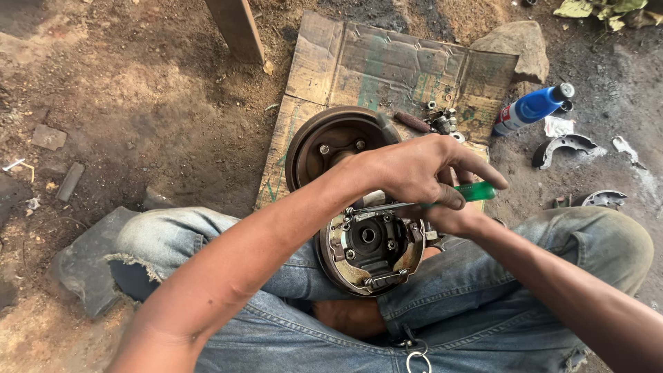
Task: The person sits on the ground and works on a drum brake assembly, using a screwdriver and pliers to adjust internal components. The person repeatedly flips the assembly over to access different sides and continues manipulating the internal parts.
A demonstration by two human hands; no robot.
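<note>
Centrally, both hands gripping green-handled screwdriver, left hand, right hand, over round greasy metal brake plate

At frame centre, a seated person's left hand and right hand work a green-handled screwdriver against a brake shoe assembly on their lap, a brake drum lying on cardboard above.

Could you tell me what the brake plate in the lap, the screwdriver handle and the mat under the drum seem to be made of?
Brake plate: metal, probably steel, dull grey with rusty, grimy patches.
Screwdriver handle: translucent green, glossy, likely plastic.
Mat: flattened corrugated cardboard, brown, creased and stained.
Drum: rust-brown, matte, probably cast iron.
</note>
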